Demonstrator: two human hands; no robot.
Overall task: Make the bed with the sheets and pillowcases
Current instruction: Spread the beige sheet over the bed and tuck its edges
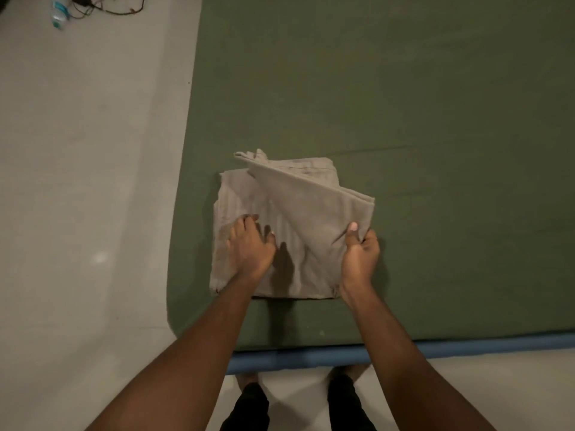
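A folded beige sheet [298,206] with faint stripes lies near the front left corner of the green mattress [404,104]. My right hand [359,250] grips the sheet's right edge and lifts a thick upper fold, which tilts up and to the left. My left hand [250,244] rests flat on the lower layers at the left, fingers spread, holding nothing. The lifted fold hides the layers beneath it.
The mattress has a blue front edge [466,348] and sits low on a pale floor [77,181]. My feet and dark trousers [249,409] stand at the front edge. A plastic bottle [59,14] and dark cables [109,4] lie on the floor at the far left.
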